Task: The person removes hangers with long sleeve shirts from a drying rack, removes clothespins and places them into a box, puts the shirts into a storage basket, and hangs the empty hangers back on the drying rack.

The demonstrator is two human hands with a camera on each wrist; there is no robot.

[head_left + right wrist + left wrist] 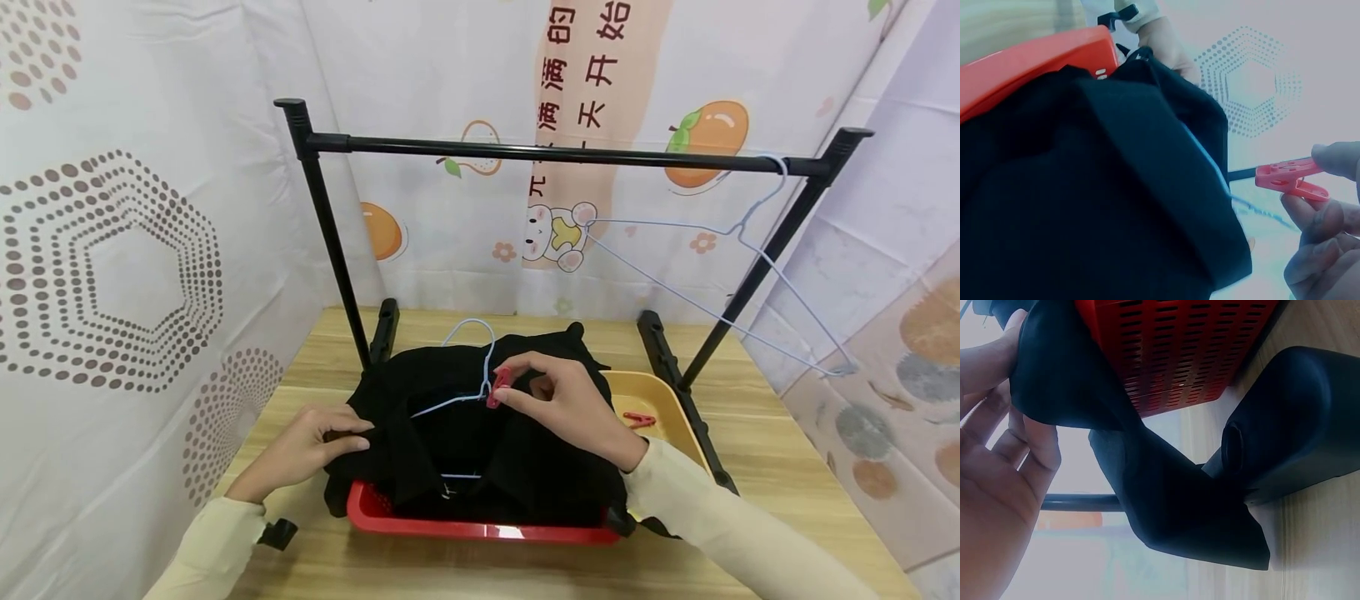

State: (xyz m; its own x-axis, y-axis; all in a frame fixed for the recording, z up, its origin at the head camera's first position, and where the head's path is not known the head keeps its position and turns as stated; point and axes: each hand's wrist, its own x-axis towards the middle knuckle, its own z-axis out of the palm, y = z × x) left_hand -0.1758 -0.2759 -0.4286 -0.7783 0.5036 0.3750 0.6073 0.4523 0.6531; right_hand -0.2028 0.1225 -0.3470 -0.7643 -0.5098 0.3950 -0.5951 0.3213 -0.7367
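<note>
In the head view, showing one red basket (480, 528) between the left and right edges of the wood-grain bench (802, 433), carrying one black collared shirt (517, 467) spilling over the rim. Showing one yellow tray (677, 427) closer to the bench's right edge, partly hiding under cloth, containing one second clothespin (640, 420). Reading 的, 满, 满, 元 and 始, 开, 天 on the printed curtain (465, 67). Counting two pale-blue hangers: one collar hanger (448, 404) poking its hook from the shirt's neck, one bare hanger (742, 227) hanging at the right end of the black rack (525, 152). Pinching one red plastic clothespin (501, 379) between thumb and fingertip of the right hand (566, 392), just beside the collar hanger's neck. Gripping the shirt's left side with the left hand (318, 442).

In the left wrist view, clamping black cloth between thumb and fingers, beside the basket's slotted red wall.

In the right wrist view, clamping thumb and fingers on the clothespin's handle end, pointing its nose toward the shirt, near the collar hanger.
</note>
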